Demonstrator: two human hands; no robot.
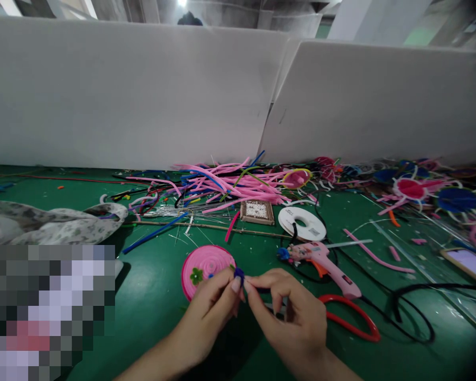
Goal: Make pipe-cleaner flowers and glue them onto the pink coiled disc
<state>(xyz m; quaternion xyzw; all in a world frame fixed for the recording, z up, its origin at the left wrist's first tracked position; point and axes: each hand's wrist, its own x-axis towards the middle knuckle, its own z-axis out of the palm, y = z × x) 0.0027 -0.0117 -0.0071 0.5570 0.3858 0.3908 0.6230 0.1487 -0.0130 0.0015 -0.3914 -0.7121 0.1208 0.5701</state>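
Note:
Between the fingertips of both hands is a small dark blue pipe cleaner piece (239, 274), bent into a tight bundle. My left hand (208, 312) pinches it between thumb and fingers. From the other side, my right hand (291, 312) closes thumb and forefinger on its edge. Just behind the left hand lies a round pink coiled disc (206, 260) with a green flower (197, 275) on it. Red-handled scissors (351, 316) show beside the right hand, partly hidden by it; whether its other fingers hold them I cannot tell.
A pink glue gun (325, 259) with its cable lies right of centre, near a white spool (301, 223) and a small framed tray (257, 211). Behind is a heap of pink pipe cleaners (238, 185). A phone (468, 264) lies far right. White panels (135, 95) border the green table.

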